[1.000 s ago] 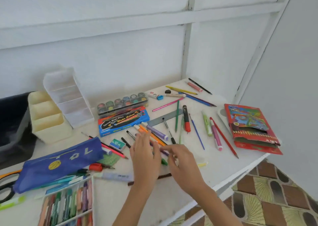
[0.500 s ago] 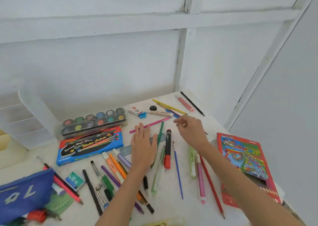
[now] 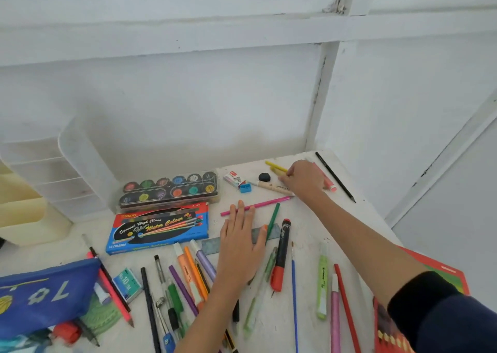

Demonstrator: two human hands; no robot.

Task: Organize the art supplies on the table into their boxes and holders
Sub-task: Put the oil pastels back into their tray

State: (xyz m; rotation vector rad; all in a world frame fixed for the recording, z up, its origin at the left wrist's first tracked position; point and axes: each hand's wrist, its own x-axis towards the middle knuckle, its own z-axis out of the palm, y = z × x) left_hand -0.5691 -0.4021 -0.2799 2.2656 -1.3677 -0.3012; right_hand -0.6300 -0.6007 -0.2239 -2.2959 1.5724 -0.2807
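Far left on the desk (image 3: 301,223), a cream holder (image 3: 27,218) and a clear tiered holder (image 3: 67,170) are standing against the wall. A blue pencil case (image 3: 45,296) is lying at the near left edge. Just right of the holders, a paint palette case (image 3: 169,188) is sitting far, with a blue watercolour box (image 3: 161,229) lying just near of it. A small staples box (image 3: 127,284) is lying near the pencil case. An orange marker (image 3: 185,266) and a purple marker (image 3: 204,258) are lying side by side, near of the box. The left hand (image 3: 242,248) is lying palm down in the middle, fingers straight and slightly spread, pressing on a grey ruler (image 3: 212,244) and gripping nothing. Its fingertips are reaching a pink pencil (image 3: 258,205), and a green pencil (image 3: 273,221) is lying just to its right. A red and black marker (image 3: 281,256) is lying beside that. Farther back, a blue sharpener (image 3: 245,188) and a black eraser (image 3: 264,177) are sitting near a yellow pencil (image 3: 274,166). The right hand (image 3: 304,178) is reaching to the far right corner, fingers bent down onto the yellow pencil's end; cannot tell if they are gripping it. A black pencil (image 3: 334,176) is lying right of that hand. Near right, a green highlighter (image 3: 322,282), a red pencil (image 3: 347,307) and a red pencil box (image 3: 390,325) are lying loose.
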